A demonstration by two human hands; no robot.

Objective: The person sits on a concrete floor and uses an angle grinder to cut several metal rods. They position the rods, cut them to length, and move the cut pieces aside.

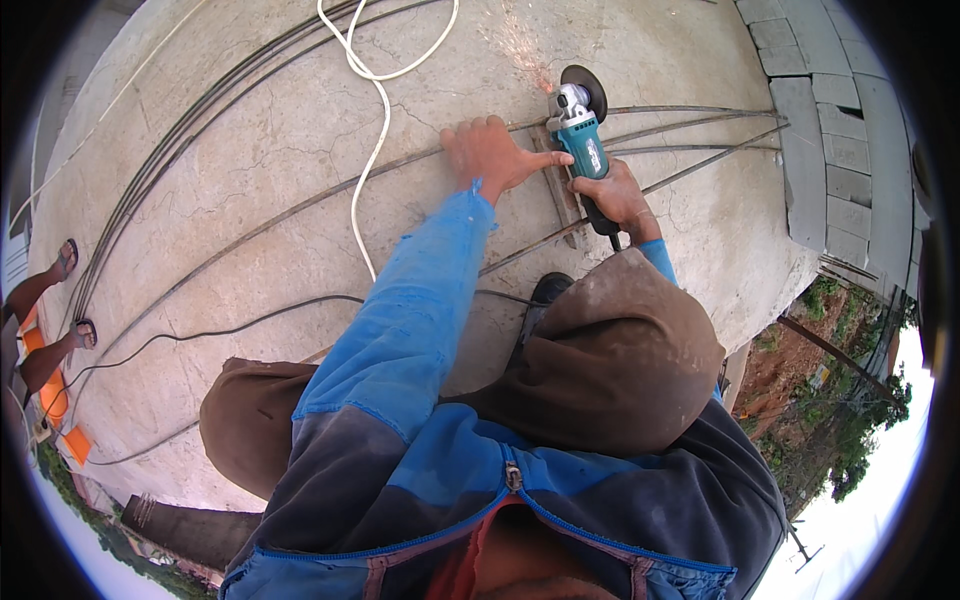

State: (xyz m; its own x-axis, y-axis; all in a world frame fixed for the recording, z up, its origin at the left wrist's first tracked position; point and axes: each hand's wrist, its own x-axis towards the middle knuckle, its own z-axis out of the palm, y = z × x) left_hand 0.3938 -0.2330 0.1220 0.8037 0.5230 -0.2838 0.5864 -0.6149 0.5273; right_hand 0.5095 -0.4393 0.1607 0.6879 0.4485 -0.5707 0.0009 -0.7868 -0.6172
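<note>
My right hand (pixel 622 194) is wrapped around the rear body of a teal angle grinder (pixel 582 140). The grinder's dark round disc (pixel 586 88) meets a steel rod near the top centre, and orange sparks (pixel 527 50) spray up and away from it. With its fingers curled over a long steel rod (pixel 330 195), my left hand (pixel 490 152) presses it down left of the tool. Its thumb stretches across to the grinder body. Under the rods lies a narrow flat bar (pixel 560 195), partly covered by the grinder.
Several thin rods (pixel 690 118) run right towards grey blocks (pixel 795 150). A white cable (pixel 375 165) loops over the cracked concrete floor (pixel 250 120), and a black cord (pixel 215 330) crosses near my legs. Another person's sandalled feet (pixel 75 258) are at the far left, beside orange objects (pixel 75 443).
</note>
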